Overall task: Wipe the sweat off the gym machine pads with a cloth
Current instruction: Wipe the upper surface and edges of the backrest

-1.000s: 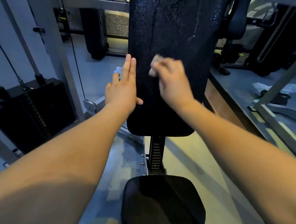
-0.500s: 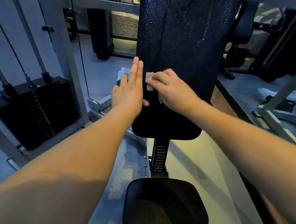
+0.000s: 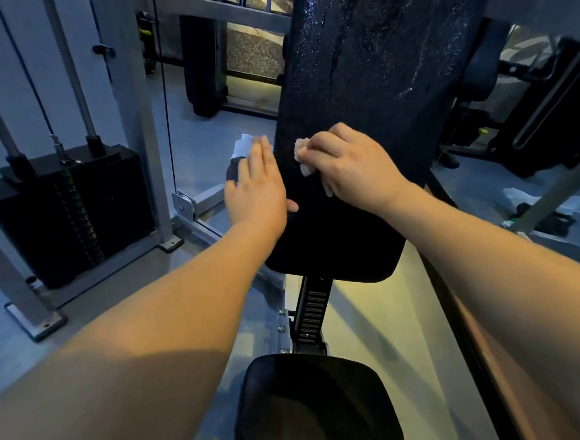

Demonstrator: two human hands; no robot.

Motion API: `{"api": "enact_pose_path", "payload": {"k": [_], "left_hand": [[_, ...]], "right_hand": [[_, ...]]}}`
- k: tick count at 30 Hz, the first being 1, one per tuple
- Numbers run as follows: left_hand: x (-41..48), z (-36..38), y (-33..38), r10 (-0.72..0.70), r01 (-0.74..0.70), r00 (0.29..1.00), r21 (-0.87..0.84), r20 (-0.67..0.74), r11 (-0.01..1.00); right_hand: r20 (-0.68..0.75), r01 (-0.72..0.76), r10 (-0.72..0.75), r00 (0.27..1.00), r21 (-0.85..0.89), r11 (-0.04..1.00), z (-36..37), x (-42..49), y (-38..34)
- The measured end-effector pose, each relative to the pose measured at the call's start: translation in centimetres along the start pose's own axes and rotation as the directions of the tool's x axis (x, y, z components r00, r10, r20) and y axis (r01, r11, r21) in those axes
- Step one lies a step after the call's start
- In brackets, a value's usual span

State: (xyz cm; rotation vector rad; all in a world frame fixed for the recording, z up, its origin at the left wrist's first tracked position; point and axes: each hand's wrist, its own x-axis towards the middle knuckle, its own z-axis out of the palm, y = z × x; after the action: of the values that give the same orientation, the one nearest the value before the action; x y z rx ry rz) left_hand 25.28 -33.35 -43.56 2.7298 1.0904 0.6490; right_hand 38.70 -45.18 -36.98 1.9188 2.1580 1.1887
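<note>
View from the head, looking down at a gym machine with two black pads. All places are given from the upright back pad [image 3: 376, 93], which fills the centre top.

Far left of the back pad stands one black weight stack [image 3: 72, 214], with two steel guide rods [image 3: 79, 93] rising from it.

Just left of the back pad, one white scrap [image 3: 244, 144] shows behind the left hand; what it is cannot be told.

The left hand [image 3: 257, 191] lies flat along the back pad's left edge, its fingers [image 3: 263, 153] straight and close together, holding nothing, thumb tip resting on the pad's face.

On the lower front of the back pad is one small white cloth [image 3: 303, 158], pressed against it by the right hand [image 3: 350, 165], whose fingers [image 3: 327, 141] are curled over it.

Higher on the back pad, wet specks glint.

Below the back pad, one notched post [image 3: 312, 311] runs down to the second pad, the seat pad [image 3: 315, 407].

Right of the back pad, one more crumpled white piece [image 3: 520, 198] lies on the floor.
</note>
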Motion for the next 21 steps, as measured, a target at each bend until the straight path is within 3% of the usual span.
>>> {"api": "enact_pose_path", "payload": {"k": [2,4,7,9,11,13,18,21], "left_hand": [[0.3,-0.2,0.1,-0.058,0.062,0.994,-0.043,0.089,0.997],[0.6,-0.4,0.0,-0.076,0.092,0.981,-0.087,0.176,0.992],[0.7,-0.7,-0.2,-0.064,0.113,0.97,-0.202,0.233,0.973],[0.8,-0.7,-0.4,-0.053,0.109,0.971,-0.235,0.234,0.966],[0.8,-0.6,-0.6,-0.038,0.097,0.97,-0.241,0.241,0.966],[0.9,-0.7,-0.7,-0.032,0.098,0.963,-0.235,0.267,0.967],[1.0,-1.1,-1.0,-0.028,0.106,0.951,-0.239,0.307,0.965],[1.0,-1.2,-1.1,-0.024,0.106,0.952,-0.257,0.304,0.961]], "right_hand": [[-0.079,-0.023,0.019,0.997,-0.052,0.998,-0.7,1.7,1.4],[-0.197,-0.174,0.164,0.966,-0.034,0.984,-0.9,3.5,2.3],[-0.263,-0.369,0.371,0.891,0.061,0.927,0.3,4.4,0.1],[-0.202,-0.285,0.294,0.934,0.073,0.956,1.4,3.3,-2.1],[-0.09,-0.094,0.097,0.991,0.038,0.995,0.8,2.4,-2.2],[-0.063,0.011,-0.011,0.998,-0.014,1.0,-0.4,3.6,0.1],[-0.213,-0.289,0.291,0.933,0.038,0.956,-0.9,7.8,1.8],[-0.142,-0.233,0.239,0.961,0.056,0.971,0.5,5.5,-0.8]]}}
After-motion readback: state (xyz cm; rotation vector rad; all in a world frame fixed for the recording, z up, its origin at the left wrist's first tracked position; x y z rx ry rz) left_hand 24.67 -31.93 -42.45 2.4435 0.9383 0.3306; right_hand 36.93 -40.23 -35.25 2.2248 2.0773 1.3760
